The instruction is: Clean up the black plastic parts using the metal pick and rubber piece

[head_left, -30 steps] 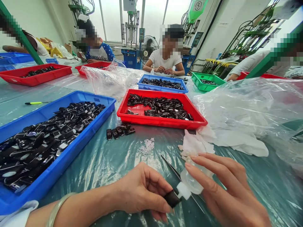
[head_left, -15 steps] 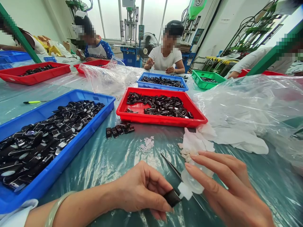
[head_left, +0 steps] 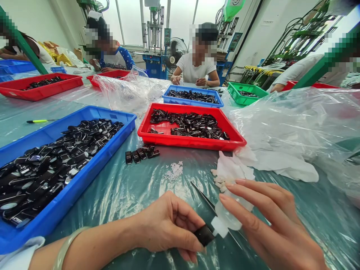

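In the head view my left hand (head_left: 171,225) is closed on a small black plastic piece (head_left: 205,235), pinched between thumb and fingers. My right hand (head_left: 270,221) is around a translucent squeeze bottle (head_left: 230,215), its fingers stretched along the far side and the thumb hidden. The bottle's white cap (head_left: 220,227) points left, its tip at the edge of the black piece; whether they touch I cannot tell. Metal tweezers (head_left: 203,195) lie on the plastic-covered table, passing partly under the bottle. Beyond them is a small heap of white flakes (head_left: 174,171).
A blue tray (head_left: 112,150) of black pieces stands at left, a red tray (head_left: 191,142) of them ahead. Several black pieces (head_left: 140,153) lie between. Crumpled clear plastic sheeting (head_left: 303,123) covers the right. Co-workers (head_left: 195,69) sit across the table among more trays.
My hands, the black piece and the bottle have hardly moved. Across the table, the co-worker in white has lowered a hand.
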`<state>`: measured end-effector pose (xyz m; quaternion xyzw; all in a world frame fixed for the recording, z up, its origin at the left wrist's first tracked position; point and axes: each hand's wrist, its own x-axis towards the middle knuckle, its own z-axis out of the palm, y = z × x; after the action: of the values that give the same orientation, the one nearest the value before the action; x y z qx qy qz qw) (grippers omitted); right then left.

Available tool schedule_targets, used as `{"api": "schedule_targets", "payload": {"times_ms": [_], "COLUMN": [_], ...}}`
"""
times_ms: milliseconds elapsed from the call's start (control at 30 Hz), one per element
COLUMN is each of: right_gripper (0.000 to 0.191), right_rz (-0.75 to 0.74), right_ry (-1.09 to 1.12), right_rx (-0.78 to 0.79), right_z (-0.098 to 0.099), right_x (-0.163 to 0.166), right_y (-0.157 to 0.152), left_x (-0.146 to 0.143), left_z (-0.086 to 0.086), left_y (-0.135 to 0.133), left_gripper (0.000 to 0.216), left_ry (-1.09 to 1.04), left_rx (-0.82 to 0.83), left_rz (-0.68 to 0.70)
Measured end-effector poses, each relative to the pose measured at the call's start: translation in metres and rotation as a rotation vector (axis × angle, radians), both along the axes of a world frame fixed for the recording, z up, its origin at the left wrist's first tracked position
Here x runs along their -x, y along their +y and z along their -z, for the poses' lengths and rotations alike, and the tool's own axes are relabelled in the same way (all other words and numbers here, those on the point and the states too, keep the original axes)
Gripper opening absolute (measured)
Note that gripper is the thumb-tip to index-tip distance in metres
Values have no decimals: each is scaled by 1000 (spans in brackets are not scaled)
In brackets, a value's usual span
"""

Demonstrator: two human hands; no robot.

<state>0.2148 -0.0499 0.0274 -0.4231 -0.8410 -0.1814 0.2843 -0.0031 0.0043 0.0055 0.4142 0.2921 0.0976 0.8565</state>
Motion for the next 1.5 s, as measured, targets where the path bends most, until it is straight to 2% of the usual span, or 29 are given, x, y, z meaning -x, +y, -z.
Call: {"api": "schedule_targets", "payload": {"times_ms": [133, 600, 867, 1200, 1367, 1500], "right_gripper": [32, 31, 28, 26, 30, 32], "right_rz": [39, -4, 22, 42, 18, 18], "right_ry": [38, -93, -125, 55, -69, -68], "right_rx": [-2, -23, -59, -77, -27, -23], "right_z": [0, -5, -3, -2, -6, -6], "right_x": [6, 5, 4, 13, 9, 6], "right_y": [-2, -3, -1, 4, 4, 2], "left_x": [0, 2, 1, 1, 0, 0], "left_z": [1, 1, 2, 1, 2, 0], "left_y": [-1, -1, -1, -1, -1, -1], "left_gripper": [22, 20, 19, 18, 21, 21], "left_ry": [-8, -19, -28, -20, -8, -5], "left_rx": [-11, -9, -13, -3, -4, -1], "left_rz": [7, 34, 52, 54, 47, 46]}}
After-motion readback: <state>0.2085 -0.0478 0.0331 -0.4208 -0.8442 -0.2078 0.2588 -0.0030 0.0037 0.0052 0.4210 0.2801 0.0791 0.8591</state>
